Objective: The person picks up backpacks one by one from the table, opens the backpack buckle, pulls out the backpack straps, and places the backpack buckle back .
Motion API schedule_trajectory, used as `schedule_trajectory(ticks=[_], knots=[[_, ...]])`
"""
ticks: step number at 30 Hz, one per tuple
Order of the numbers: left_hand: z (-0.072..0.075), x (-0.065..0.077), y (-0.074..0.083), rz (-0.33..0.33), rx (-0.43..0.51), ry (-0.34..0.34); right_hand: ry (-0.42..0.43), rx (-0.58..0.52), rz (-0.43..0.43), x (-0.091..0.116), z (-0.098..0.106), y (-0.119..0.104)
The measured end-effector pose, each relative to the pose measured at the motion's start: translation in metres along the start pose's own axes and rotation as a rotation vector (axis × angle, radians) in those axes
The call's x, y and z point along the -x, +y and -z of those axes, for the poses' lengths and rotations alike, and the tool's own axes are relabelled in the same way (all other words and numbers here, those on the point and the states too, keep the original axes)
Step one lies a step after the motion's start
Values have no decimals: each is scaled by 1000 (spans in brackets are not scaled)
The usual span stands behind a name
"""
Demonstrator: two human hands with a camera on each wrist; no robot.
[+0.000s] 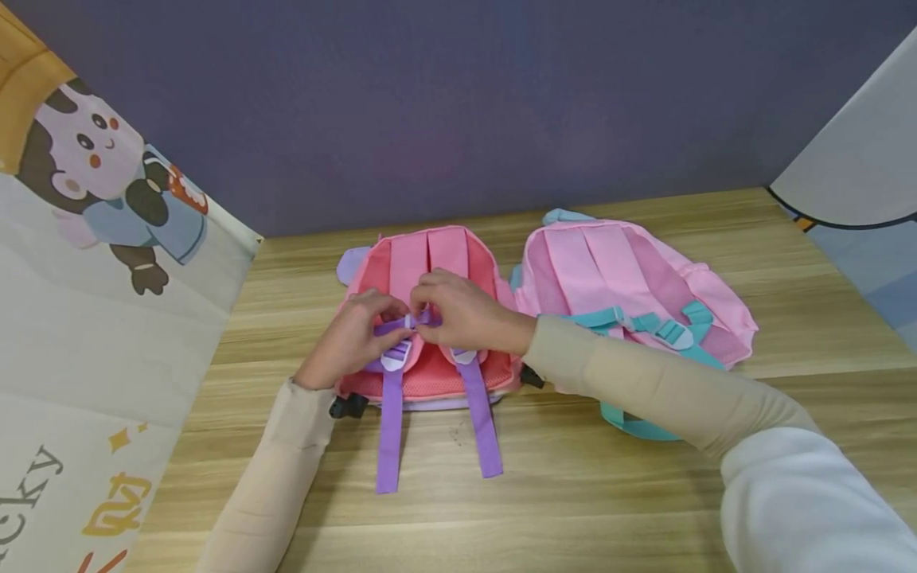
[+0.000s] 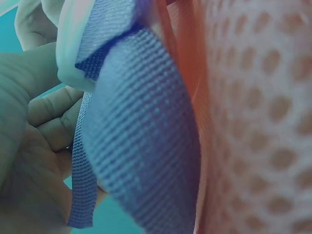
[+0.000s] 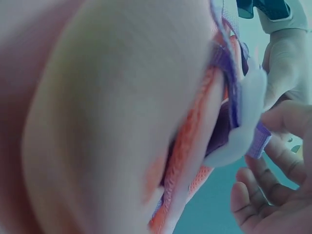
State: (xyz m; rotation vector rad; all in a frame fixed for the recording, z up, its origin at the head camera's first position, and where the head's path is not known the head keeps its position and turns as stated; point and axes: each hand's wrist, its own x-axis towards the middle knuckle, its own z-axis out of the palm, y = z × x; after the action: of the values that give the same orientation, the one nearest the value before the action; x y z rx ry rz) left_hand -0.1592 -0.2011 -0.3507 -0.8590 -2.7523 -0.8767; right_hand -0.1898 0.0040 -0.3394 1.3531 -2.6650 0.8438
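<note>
A coral-pink backpack (image 1: pixel 494 370) lies strap side up on the wooden table, two purple webbing tails hanging toward me. Over its middle, my left hand (image 1: pixel 358 334) pinches the purple chest strap (image 1: pixel 390 326) beside a small white buckle (image 1: pixel 409 321). From the other side, my right hand (image 1: pixel 466 310) pinches the same strap close to that buckle, fingertips almost meeting the left ones. Purple webbing (image 2: pixel 141 126) and a white plastic piece (image 2: pixel 73 48) fill the left wrist view. A white adjuster (image 3: pixel 241 131) shows in the right wrist view. Fingers partly hide the buckle.
A light-pink backpack (image 1: pixel 645 263) with teal straps (image 1: pixel 645 426) lies just right of the coral one, partly under my right forearm. A dark panel (image 1: pixel 458 103) stands behind the wooden table (image 1: pixel 430 509). A printed cartoon sheet (image 1: pixel 129 342) borders the left side.
</note>
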Motion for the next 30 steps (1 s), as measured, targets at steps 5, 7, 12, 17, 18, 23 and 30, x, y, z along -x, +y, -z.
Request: schedule_trajectory(ticks=[5,7,12,17,18,23,30], knots=[[-1,0,-1,-4,-13,1,-44,19,-3,-2,-2,-3],[-1,-1,-1,-4,-14,-1,-37,26,1,-2,-2,-4],[-1,-1,-1,-1,-6,-5,12,19,0,-2,-1,-4],[-2,0,-1,2,8,-9,22,1,-1,-1,1,-3],[-2,0,-1,1,8,-9,21,-3,-1,0,2,-3],[-2,0,-1,0,17,-6,23,-17,-11,1,4,-1],[-2,-1,-2,-4,-13,-6,16,-9,-37,3,5,0]])
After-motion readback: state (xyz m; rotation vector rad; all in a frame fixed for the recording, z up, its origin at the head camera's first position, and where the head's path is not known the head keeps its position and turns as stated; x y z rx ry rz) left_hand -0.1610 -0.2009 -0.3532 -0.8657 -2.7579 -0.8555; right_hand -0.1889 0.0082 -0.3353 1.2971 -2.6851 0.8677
